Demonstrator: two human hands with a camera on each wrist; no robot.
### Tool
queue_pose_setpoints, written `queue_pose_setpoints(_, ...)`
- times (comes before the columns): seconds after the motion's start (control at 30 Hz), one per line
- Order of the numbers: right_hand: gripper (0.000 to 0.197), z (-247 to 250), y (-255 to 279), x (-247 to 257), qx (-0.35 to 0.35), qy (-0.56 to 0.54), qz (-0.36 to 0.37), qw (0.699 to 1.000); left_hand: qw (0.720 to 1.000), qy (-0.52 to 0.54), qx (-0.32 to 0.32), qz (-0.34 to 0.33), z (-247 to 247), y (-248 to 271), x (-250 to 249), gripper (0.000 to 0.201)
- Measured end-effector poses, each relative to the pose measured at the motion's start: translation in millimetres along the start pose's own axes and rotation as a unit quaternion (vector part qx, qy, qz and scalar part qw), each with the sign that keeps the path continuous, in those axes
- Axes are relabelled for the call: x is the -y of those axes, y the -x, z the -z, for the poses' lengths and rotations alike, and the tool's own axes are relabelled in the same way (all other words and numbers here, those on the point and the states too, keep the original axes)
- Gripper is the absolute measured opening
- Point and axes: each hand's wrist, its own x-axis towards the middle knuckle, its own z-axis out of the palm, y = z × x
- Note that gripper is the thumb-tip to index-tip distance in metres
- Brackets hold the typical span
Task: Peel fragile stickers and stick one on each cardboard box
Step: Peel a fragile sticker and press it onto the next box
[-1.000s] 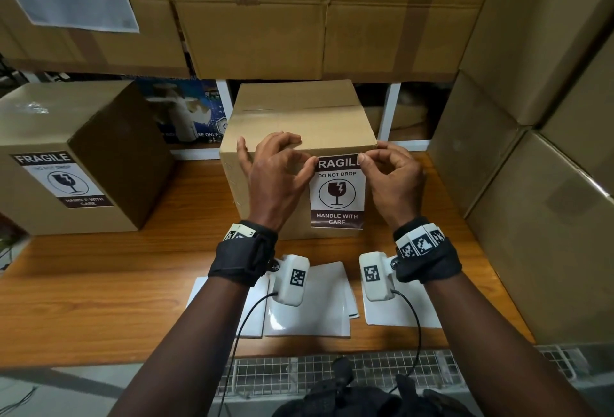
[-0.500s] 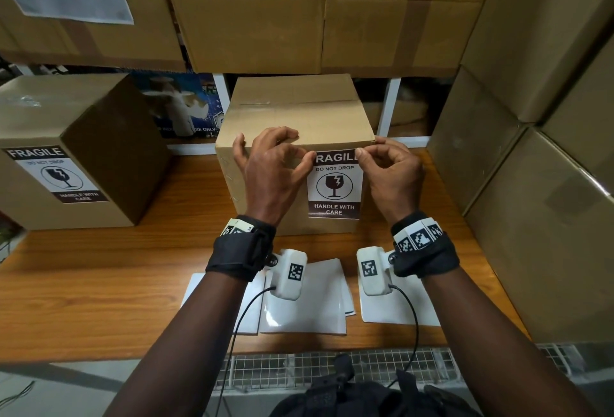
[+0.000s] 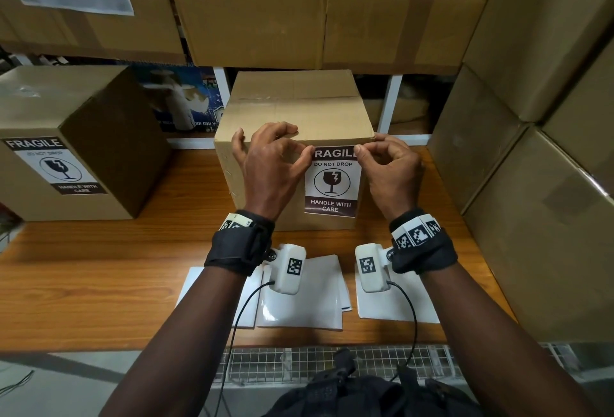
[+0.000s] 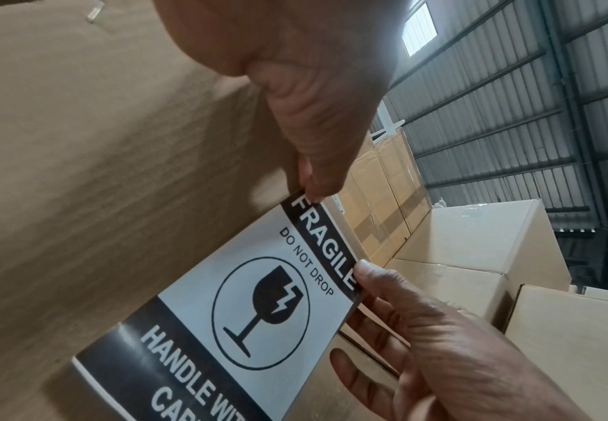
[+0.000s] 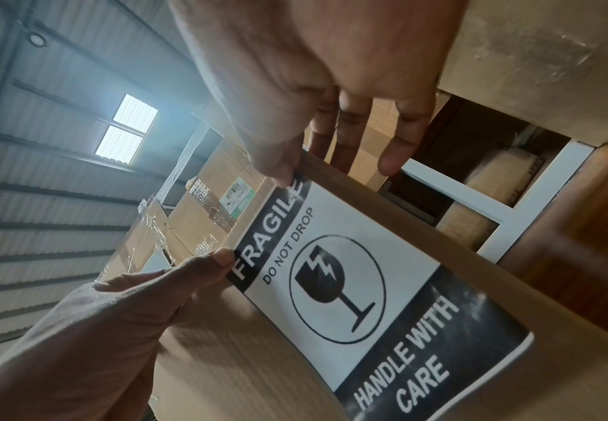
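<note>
Up front, a wood-grain bench (image 3: 99,270) is carrying two boxes w/ white backing sheets (image 3: 299,310) lying near its front edge. Both hands are working the mid box (image 3: 295,107): left hand (image 3: 269,164) is pinching the sticker's top-left corner, right hand (image 3: 388,167) pinching its top-right corner, other fingers curling loosely. Sticker (image 3: 332,180) is lying on the box's front face, top edge just below the rim. Left box (image 3: 66,137) is already wearing its own sticker. Big cartons (image 3: 252,18) are stacking behind & to the right; wrist views are showing a corrugated metal roof (image 5: 43,199) w/ a skylight.
</note>
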Motion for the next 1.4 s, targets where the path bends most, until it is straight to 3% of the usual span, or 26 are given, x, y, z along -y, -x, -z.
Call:
queue_pose_setpoints(0.87, 0.011, 2.9, -6.3, 0.5, 0.012, -0.016, 0.013, 1.0, 1.0, -0.011, 0.006, 0.004, 3.6, -2.0, -2.7, 0.02)
queue_pose_setpoints(0.97, 0.029, 4.1, -8.8, -1.7, 0.026, -0.031, -0.006, 0.999, 1.0, -0.014, -0.002, 0.005, 2.3, -2.2, -3.5, 0.021)
queue_pose_setpoints(1.17, 0.093, 1.4, -21.3, -8.0, 0.125, 0.076, 0.017, 0.989, 1.0, -0.014, 0.012, -0.025, 4.3, -7.4, 3.4, 0.036)
queue_pose_setpoints(1.27, 0.095, -10.3, -18.5, -5.8, 0.104, 0.128, 0.06, 0.984, 0.998, -0.033, 0.03, -0.05, 4.4, -10.2, 10.7, 0.037)
queue_pose_setpoints(1.4, 0.083, -10.4, -24.4, -12.1, 0.087, 0.134, 0.084, 0.984, 0.998, -0.015, 0.033, -0.054, 3.1, -11.6, 13.5, 0.043)
